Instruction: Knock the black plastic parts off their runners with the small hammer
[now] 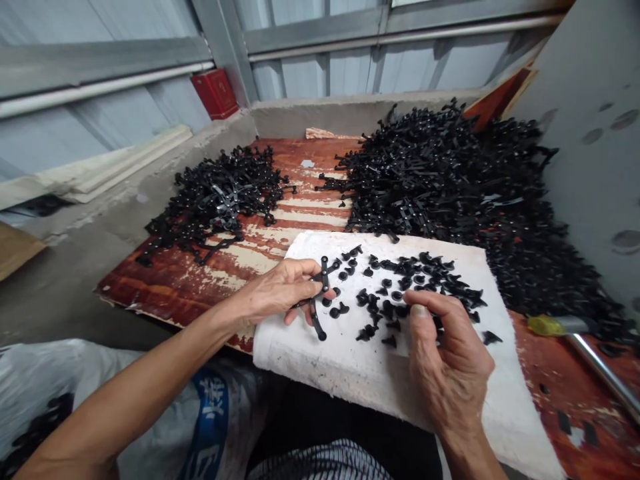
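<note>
A red worktop [170, 283] had a big heap of black plastic bits [440, 180] on it. A white slab [320, 357] lay there too, with small black bits [395, 293] on top. The left hand [277, 291] had its grip closed on a black cross piece [323, 275] over the slab. The right hand [447, 347] was bent over the small bits, and I could not tell if its grip held one.

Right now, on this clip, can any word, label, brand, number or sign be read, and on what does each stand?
Blue band on the white woven sack: white characters, too blurred and folded to read.
Red wall box: no legible marking.
Nothing else in view shows readable text.
</note>
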A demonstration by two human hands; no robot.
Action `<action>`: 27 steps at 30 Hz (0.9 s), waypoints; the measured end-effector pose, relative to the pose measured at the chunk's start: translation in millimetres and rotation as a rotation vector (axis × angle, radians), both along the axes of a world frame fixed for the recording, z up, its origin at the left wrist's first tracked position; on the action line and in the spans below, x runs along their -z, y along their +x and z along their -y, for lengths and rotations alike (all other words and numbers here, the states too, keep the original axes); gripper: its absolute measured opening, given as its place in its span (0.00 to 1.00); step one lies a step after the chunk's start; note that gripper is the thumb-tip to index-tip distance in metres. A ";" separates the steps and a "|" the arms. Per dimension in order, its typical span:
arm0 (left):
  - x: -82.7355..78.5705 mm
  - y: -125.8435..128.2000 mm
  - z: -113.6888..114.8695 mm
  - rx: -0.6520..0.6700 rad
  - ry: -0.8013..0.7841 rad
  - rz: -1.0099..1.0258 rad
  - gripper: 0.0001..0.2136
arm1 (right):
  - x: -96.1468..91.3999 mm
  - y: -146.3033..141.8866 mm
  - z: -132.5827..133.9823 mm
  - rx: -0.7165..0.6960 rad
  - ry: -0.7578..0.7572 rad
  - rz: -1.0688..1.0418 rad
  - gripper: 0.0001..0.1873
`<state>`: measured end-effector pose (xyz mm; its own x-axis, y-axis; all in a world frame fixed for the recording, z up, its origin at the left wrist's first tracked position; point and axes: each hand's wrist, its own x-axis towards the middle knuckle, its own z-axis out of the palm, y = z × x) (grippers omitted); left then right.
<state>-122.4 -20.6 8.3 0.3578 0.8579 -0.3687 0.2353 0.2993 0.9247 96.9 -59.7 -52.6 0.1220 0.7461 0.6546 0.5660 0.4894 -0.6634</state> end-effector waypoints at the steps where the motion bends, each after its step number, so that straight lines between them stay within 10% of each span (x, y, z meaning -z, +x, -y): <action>1: 1.1 -0.7 1.8 -0.007 -0.003 0.003 0.11 | 0.0 -0.1 0.2 0.000 -0.003 -0.001 0.07; 8: 10.3 0.1 -0.5 -0.001 -0.027 0.011 0.09 | 1.2 1.1 -0.6 0.004 0.006 0.042 0.08; 18: 11.0 -1.2 0.5 0.052 0.015 -0.041 0.09 | 5.2 -14.1 -5.9 -0.223 0.045 0.711 0.16; 27: 12.7 -0.9 12.1 -0.002 0.091 -0.057 0.11 | -0.9 -8.2 -5.0 -0.366 0.017 0.531 0.09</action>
<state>-123.2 -32.7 -4.4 0.3371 0.8894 -0.3089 0.2879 0.2150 0.9332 88.8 -54.7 -51.7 -0.4824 0.6670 0.5678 0.6092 0.7212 -0.3296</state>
